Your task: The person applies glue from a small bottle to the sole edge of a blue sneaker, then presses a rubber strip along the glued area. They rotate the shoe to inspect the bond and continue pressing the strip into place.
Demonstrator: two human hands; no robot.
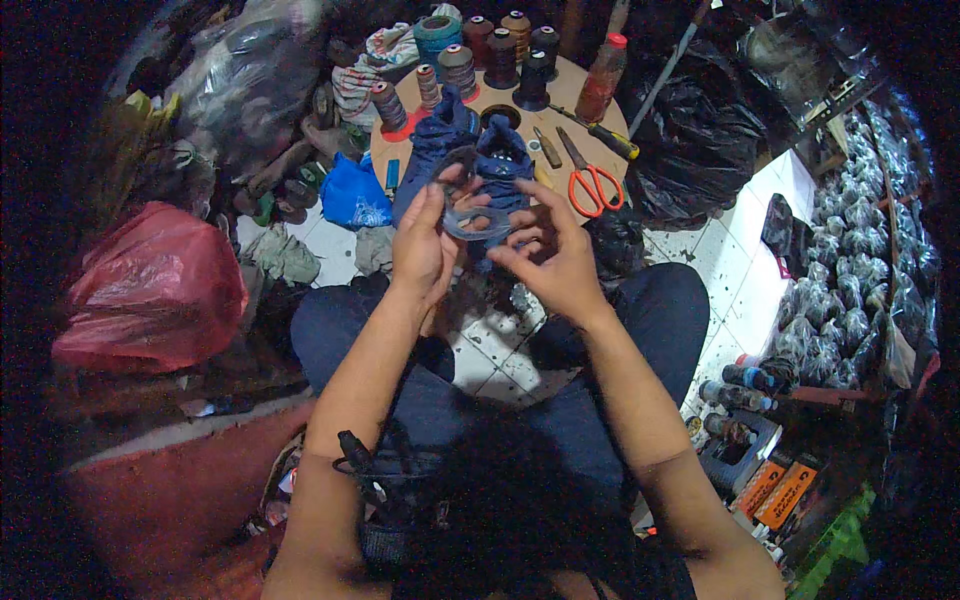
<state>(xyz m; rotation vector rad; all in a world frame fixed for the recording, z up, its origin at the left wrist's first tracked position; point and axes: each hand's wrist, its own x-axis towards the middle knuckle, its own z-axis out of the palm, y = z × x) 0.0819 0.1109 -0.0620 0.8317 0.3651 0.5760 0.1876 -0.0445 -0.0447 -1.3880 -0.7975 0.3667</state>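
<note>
In front of me, a loose coil of thin, translucent greyish line (474, 224) hangs between my hands. My left hand (424, 240) grips its left side, with fingers passing behind and through the loop. At the coil's right edge, my right hand (555, 245) has its fingers curled on the line, the index finger bent above the thumb. Just beyond the hands, a pair of dark blue shoes (503, 160) rests at the near edge of a round wooden table (590, 95); the coil and fingers partly cover them.
Thread spools (457, 70) crowd the table's far side. Orange-handled scissors (592, 185), a screwdriver (615, 140) and a bottle with a red cap (602, 80) lie or stand at its right. A red plastic bag (150, 290) sits left; a black bag (695, 140) sits right.
</note>
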